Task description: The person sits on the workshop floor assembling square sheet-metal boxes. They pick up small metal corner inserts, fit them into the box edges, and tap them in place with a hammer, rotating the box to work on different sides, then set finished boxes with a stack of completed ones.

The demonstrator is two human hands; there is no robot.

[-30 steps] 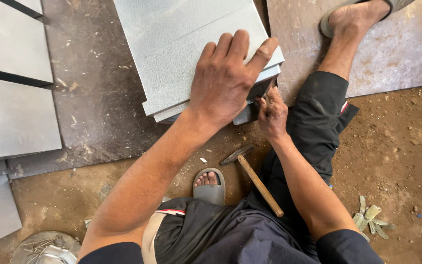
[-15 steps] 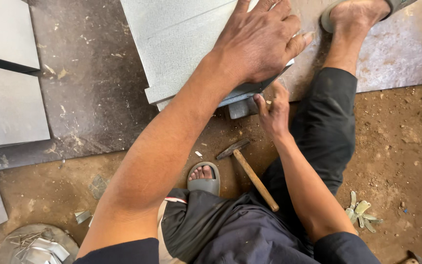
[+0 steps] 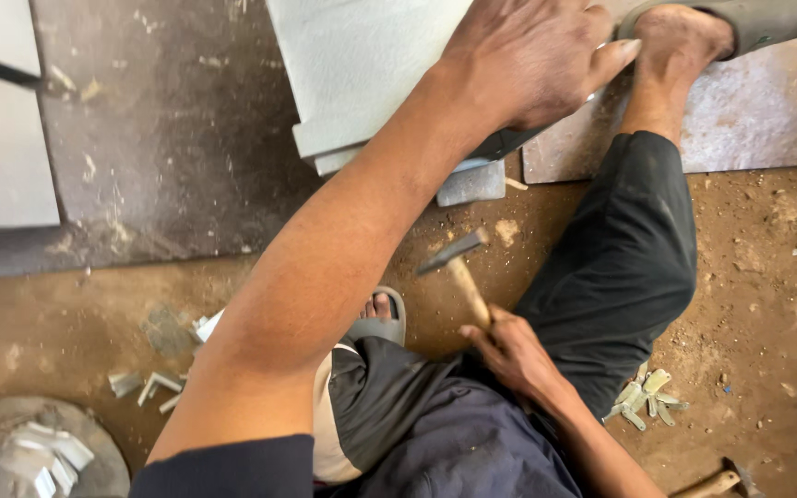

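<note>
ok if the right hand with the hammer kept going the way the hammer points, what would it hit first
Probably the small grey metal block under the sheet stack: the right hand aims the hammer up toward it, though depth is unclear.
</note>
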